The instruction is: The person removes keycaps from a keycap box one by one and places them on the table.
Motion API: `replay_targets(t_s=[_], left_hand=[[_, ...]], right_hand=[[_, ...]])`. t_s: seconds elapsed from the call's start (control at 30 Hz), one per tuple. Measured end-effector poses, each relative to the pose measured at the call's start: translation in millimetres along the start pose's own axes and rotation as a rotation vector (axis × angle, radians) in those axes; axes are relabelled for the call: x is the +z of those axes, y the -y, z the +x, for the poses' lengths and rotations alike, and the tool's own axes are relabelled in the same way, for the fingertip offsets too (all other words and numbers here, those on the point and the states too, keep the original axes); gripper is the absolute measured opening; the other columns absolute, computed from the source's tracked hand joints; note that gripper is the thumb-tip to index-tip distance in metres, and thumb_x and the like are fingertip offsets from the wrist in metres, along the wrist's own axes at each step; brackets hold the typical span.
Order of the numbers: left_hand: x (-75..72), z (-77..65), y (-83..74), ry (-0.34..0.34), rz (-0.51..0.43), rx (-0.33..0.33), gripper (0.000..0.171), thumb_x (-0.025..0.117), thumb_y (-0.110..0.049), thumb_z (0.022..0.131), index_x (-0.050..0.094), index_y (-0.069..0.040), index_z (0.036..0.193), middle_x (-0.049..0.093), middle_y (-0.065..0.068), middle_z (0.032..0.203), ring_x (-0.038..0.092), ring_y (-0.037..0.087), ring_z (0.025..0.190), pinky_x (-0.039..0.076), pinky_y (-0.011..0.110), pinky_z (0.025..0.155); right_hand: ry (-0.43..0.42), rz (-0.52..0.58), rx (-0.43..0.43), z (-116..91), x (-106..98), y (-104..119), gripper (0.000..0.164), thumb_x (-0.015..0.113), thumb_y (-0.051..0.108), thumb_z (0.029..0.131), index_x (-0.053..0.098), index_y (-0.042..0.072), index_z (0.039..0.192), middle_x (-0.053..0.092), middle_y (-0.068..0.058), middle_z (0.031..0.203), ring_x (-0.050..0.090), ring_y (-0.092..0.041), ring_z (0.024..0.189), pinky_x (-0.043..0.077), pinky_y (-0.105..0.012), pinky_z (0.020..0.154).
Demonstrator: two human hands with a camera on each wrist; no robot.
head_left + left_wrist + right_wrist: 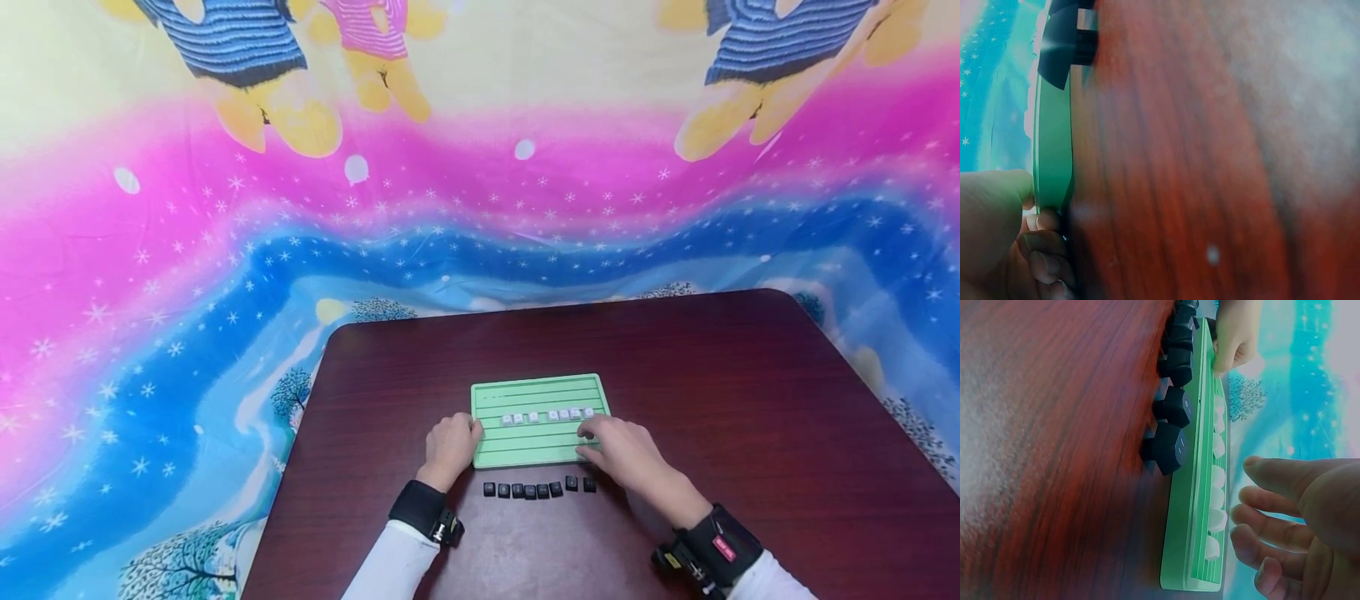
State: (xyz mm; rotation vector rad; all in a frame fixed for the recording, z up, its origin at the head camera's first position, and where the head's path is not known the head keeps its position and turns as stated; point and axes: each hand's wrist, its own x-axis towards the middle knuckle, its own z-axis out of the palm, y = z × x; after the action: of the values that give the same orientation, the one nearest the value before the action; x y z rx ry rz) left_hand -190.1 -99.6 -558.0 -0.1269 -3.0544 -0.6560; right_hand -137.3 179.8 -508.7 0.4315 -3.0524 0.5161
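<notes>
A light green ridged board [525,456] lies on the table, with several white keycaps [534,417] in a row across its middle. My left hand [452,446] pinches the board's left edge, thumb over the rim and fingers curled at its side in the left wrist view. Over the board's right edge hovers my right hand [628,450]. Its fingers are relaxed and apart, with nothing between them in the right wrist view. Several black keycaps [530,492] stand in a slightly uneven row along the board's near side; in the right wrist view their stems [1147,449] face the near side.
The dark red-brown wooden table [697,367] has rounded far corners. Behind it hangs a colourful cloth [480,175] with snowflakes and bears. Black wrist straps with cameras [712,546] sit on both forearms, over white sleeves.
</notes>
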Motion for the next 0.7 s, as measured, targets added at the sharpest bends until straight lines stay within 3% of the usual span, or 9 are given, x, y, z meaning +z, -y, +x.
replay_targets(t_s=[0.7], left_hand=[[-0.2,0.1,-0.6,0.008,0.002,-0.006,0.048,0.055,-0.024,0.098,0.035,-0.020,0.055,0.027,-0.007,0.051,0.028,0.012,0.045,0.023,0.028,0.045]], right_hand=[[-0.091,0.041,0.040,18,0,-14,0.024,0.079,0.022,0.087,0.075,0.011,0.108,0.073,-0.006,0.105,0.070,-0.019,0.084,0.049,-0.030,0.057]])
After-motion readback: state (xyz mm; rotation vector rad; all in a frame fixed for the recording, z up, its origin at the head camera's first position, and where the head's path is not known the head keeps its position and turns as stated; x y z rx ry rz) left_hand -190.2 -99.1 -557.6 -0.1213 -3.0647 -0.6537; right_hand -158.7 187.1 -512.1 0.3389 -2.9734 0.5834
